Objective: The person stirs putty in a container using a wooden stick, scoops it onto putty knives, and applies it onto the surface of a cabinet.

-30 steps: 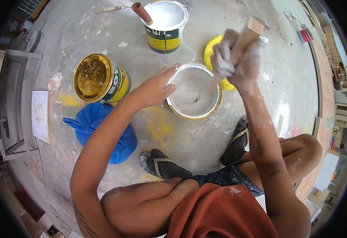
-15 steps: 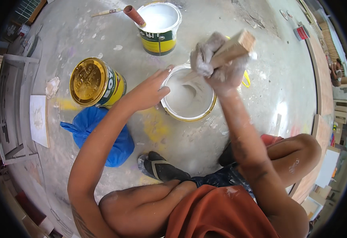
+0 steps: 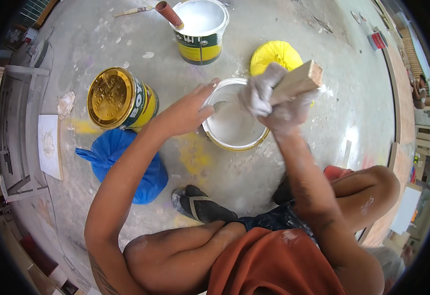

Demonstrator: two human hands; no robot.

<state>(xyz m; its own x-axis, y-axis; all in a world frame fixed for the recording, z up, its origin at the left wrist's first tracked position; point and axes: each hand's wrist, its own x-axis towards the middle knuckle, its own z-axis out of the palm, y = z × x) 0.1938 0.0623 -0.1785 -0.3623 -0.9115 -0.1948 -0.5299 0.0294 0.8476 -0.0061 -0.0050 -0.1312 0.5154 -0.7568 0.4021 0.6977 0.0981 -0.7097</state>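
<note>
An open paint can point(image 3: 239, 147) with a whitish, thick-looking mix point(image 3: 232, 123) inside stands on the floor before me. My left hand point(image 3: 188, 110) holds the can's left rim, thumb and fingers against it. My right hand point(image 3: 269, 98), coated in white and slightly blurred, is closed round a wooden stick point(image 3: 298, 83) over the can's right side. The stick's squared top juts up past the fist; its lower part is hidden by that hand. Just behind the fist lies a yellow plastic bag point(image 3: 276, 55), partly covered by it.
Farther off is another can point(image 3: 201, 47) of white paint with a brown tube point(image 3: 169, 14) leaning in it, beside a brush point(image 3: 134, 11). On the left sit a gold-lidded can point(image 3: 110, 97), a blue plastic bag point(image 3: 131, 167) and a white board point(image 3: 50, 146). My sandalled foot point(image 3: 202, 204) is near.
My right hand and the stick have moved nearer to me, down across the can's right side, uncovering the yellow bag. My left hand stays at the rim.
</note>
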